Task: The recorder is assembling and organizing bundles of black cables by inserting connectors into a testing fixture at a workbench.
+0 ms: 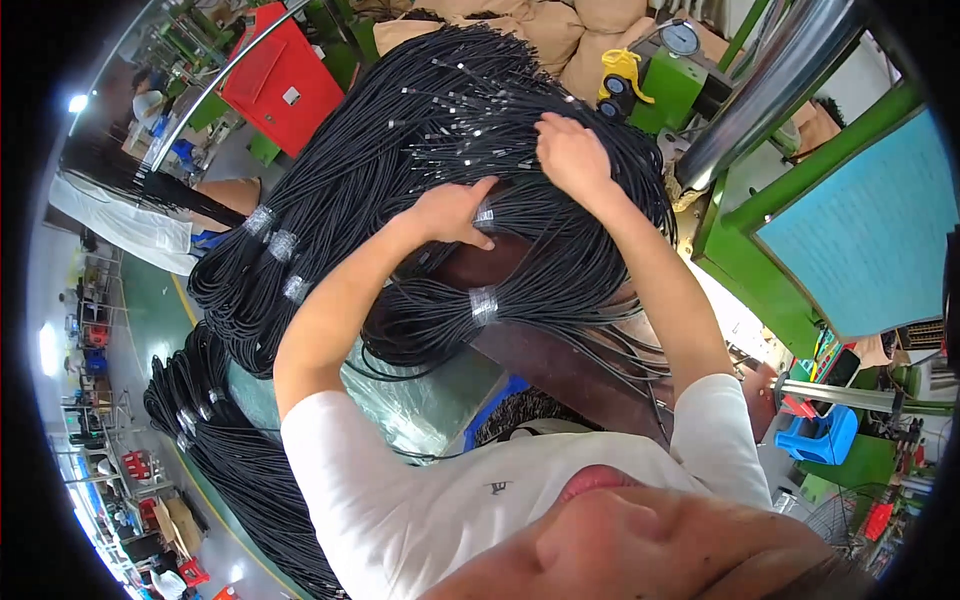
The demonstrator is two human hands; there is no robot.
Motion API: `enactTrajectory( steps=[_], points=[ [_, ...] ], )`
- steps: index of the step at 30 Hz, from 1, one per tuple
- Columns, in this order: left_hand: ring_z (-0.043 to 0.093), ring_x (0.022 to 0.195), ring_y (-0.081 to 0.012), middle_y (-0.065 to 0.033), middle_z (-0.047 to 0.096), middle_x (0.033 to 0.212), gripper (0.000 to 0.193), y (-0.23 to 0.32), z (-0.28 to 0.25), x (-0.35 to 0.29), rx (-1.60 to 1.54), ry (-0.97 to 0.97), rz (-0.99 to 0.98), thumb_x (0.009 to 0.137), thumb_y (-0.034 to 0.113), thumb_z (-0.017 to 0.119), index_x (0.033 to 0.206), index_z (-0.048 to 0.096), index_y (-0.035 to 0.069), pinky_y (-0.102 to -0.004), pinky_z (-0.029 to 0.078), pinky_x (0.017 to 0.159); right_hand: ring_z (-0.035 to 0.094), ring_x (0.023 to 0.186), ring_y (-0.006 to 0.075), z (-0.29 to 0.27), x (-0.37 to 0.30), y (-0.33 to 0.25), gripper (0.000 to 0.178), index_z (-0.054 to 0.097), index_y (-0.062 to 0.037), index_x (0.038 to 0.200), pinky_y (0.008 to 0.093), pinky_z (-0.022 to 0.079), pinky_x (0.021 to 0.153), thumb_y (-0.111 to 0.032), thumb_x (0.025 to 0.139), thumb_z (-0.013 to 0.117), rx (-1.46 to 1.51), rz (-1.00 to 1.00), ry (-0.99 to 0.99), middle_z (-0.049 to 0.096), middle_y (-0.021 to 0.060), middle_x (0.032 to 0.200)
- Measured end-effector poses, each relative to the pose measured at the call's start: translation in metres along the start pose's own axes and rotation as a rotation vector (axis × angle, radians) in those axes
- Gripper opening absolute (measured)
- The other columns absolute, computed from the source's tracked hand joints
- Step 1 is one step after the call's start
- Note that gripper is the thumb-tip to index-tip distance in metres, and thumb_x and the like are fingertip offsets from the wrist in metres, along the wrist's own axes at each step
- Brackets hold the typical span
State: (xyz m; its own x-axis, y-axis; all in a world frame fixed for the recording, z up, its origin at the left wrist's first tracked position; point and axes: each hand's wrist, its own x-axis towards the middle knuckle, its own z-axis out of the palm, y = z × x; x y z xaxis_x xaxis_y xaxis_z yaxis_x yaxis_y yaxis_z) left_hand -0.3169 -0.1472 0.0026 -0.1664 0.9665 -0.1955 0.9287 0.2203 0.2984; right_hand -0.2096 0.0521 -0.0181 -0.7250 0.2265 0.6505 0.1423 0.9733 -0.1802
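A large heap of black cables spreads in front of me, with many silvery tips showing near its middle. My left hand is at a tape-wrapped bundle, its thumb and forefinger spread wide on either side of the clear tape band. Farther to the right, my right hand rests on the cables beside the tipped ends, fingers extended and slightly bent. No cable is visibly gripped in either hand. Nearer to me lies another cable bundle, bound with a shiny tape band.
Green machinery with a steel column and a light-blue sheet stands on the right. A red cabinet is at the far left, brown sacks behind the heap. More bundled cables hang at the left; a blue plastic stool sits right.
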Motion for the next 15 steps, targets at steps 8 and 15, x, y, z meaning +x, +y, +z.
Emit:
enactTrajectory(
  steps=[8,15],
  points=[
    [0.064,0.086,-0.0319,-0.0135,0.064,0.083,0.045,0.037,-0.104,-0.014,0.667,0.082,0.117,0.064,0.026,0.07,0.104,0.055,0.011,-0.0434,0.05,0.074,0.057,0.104,0.0311,-0.051,-0.015,0.015,0.03,0.061,-0.0046,0.111,0.0395,0.045,0.09,-0.022,0.088,0.056,0.101,0.223,0.136,0.059,0.0126,0.115],
    [0.065,0.08,-0.0262,-0.009,0.065,0.08,0.025,0.167,-0.254,-0.101,1.095,0.152,-0.036,0.067,0.016,0.064,0.091,0.061,0.008,-0.0404,0.05,0.074,0.065,0.088,0.0266,-0.165,0.001,-0.155,0.023,0.067,-0.005,0.101,0.0359,0.051,0.078,-0.022,0.09,0.056,1.013,-0.271,-0.406,0.068,0.0121,0.094]
  ],
)
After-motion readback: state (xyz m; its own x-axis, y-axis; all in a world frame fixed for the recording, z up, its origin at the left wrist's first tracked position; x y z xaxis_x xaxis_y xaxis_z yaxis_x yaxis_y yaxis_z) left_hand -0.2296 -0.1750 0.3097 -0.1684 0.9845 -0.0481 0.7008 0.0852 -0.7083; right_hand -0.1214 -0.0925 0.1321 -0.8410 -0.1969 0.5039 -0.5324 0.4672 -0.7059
